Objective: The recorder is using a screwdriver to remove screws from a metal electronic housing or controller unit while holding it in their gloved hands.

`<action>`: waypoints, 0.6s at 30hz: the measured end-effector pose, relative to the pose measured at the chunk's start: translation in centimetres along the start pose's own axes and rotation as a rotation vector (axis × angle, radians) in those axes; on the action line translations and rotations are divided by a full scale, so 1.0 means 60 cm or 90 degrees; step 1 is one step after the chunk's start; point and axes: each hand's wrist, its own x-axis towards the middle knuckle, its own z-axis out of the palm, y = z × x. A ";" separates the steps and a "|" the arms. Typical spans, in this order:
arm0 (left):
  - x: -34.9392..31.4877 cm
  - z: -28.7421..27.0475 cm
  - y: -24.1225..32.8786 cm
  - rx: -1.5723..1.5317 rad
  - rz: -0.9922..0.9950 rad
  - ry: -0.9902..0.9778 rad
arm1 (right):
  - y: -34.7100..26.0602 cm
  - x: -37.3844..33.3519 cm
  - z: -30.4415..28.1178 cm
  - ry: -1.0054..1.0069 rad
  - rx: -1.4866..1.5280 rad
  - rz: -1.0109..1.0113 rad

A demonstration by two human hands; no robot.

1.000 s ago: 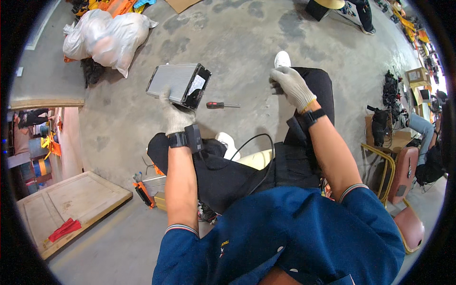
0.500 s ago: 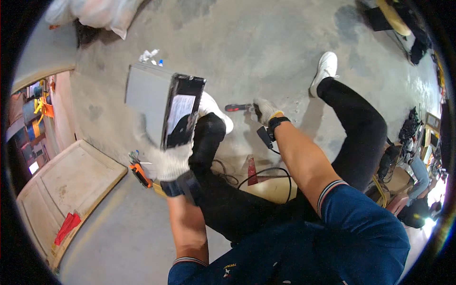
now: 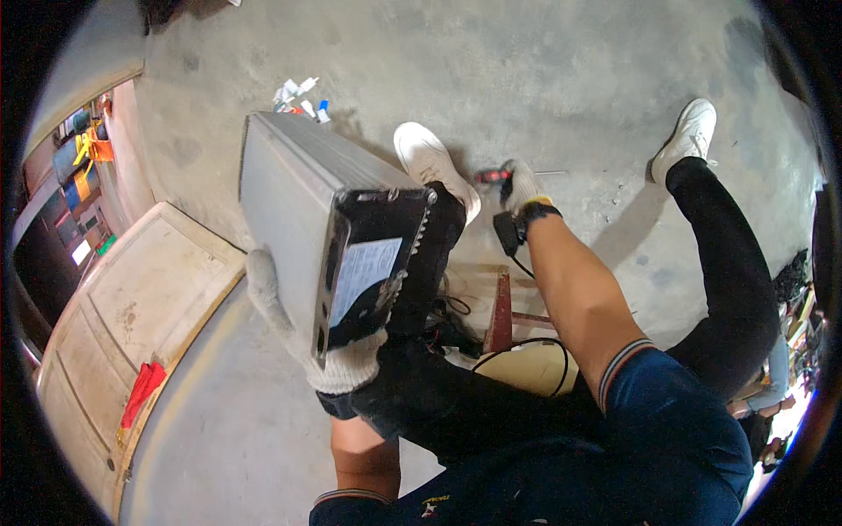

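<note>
A grey metal box (image 3: 285,228) with a ribbed side and a black end plate bearing a white label (image 3: 364,273) is held up tilted over my left leg. My left hand (image 3: 344,364), in a white knit glove, grips its lower end, with the fingers or thumb along the grey left face; the rest of its grip is hidden behind the box. In my gloved right hand (image 3: 526,186) is a screwdriver (image 3: 493,176) with a red and black handle. Its thin shaft points right, above the floor and apart from the box.
Small white and blue pieces (image 3: 303,96) lie on the concrete floor beyond the box. A pale panel (image 3: 149,289) with a red cloth (image 3: 142,393) stands at the left. Close to my legs are a dark red metal stand (image 3: 502,316) and black cables (image 3: 453,305).
The box has come closer and turned, so its ribbed side and end plate show more. My right hand has shifted right with the screwdriver, whose shaft now shows. The view has also shifted.
</note>
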 end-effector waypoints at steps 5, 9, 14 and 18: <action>0.010 0.013 0.006 -0.259 -0.187 -0.102 | -0.039 -0.078 -0.098 -0.062 0.056 -0.083; -0.030 0.033 0.015 -0.400 -0.252 -0.166 | -0.095 -0.281 -0.088 -0.106 -0.113 -0.310; 0.013 -0.025 -0.022 -0.379 -0.248 -0.348 | -0.085 -0.592 -0.067 -0.173 -0.344 -0.536; -0.036 -0.028 -0.024 -0.382 -0.277 -0.389 | -0.028 -0.707 -0.106 -0.135 -0.457 -0.635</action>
